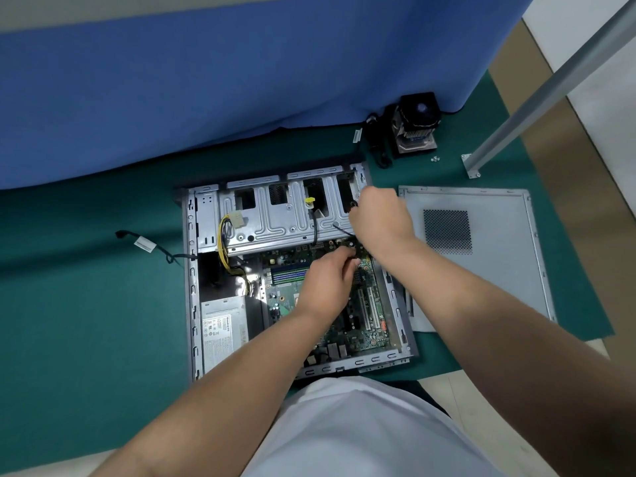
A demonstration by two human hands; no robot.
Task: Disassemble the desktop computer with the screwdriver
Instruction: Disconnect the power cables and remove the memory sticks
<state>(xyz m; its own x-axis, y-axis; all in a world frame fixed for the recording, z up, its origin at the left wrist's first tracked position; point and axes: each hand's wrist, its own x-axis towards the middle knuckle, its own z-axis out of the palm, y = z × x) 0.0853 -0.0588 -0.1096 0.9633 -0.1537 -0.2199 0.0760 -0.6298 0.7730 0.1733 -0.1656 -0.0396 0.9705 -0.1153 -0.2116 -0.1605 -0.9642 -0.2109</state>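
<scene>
Nearest the camera is the person's white shirt (361, 432), with both bare forearms reaching forward over the open computer case (192, 277), which lies on its side on the green mat (86, 304) covering the bench. Inside the case, the grey power supply (223, 328) sits at the near left and the green circuit board (364, 304) fills the near right. The left hand (327, 284) is over the board, its grip curled around a small dark part at the board's far edge; what that part is cannot be told. Just beyond it the right hand (378, 218) is a closed fist, its grip pinching a thin black cable (342, 230) that runs down toward the board. Behind the hands is the metal drive cage (275, 215), with a yellow clip (309, 200) and a bundle of yellow wires (223, 242). The removed side panel (499, 235) lies flat to the right of the case, a loose cable (148, 246) to the left. Farther back a cooler fan (414, 125) stands against the blue cloth (206, 80).
</scene>
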